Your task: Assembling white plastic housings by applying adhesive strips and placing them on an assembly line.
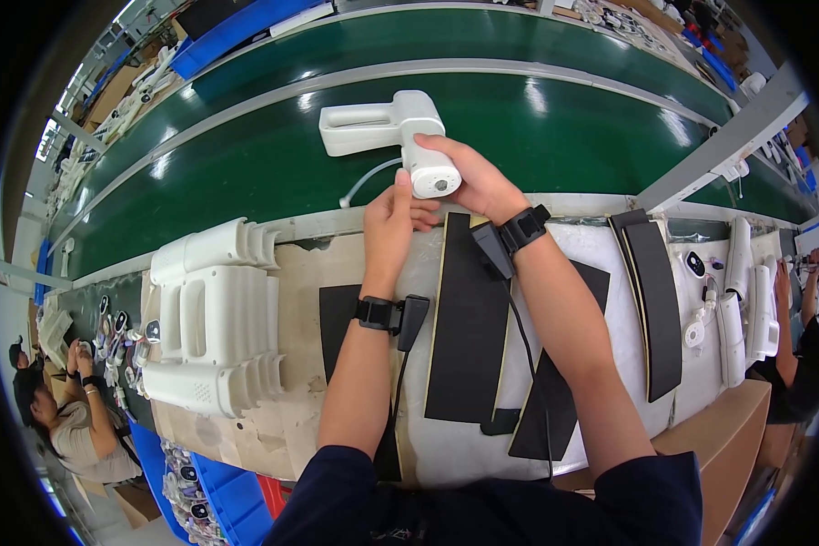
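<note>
Over the green conveyor belt I hold up a white handheld appliance (pixel 420 114) with a slotted handle and a rounded end carrying a small dark grey disc. My right hand (pixel 473 177) wraps around its body from the right. My left hand (pixel 396 218) meets the rounded end from below, its thumb against the side and its fingers curled beneath. A thin pale tube (pixel 370 180) with a small end piece curves out leftward from the appliance, beside my left thumb. Both wrists wear black straps with small black boxes and cables.
White plastic shells (pixel 214 318) stand nested at left. Black foam strips (pixel 469 328) lie on the bench before me, with more at right. Blue bins (pixel 232 496) hold small parts at lower left. A grey post (pixel 719 141) rises at right. Other people work at both sides.
</note>
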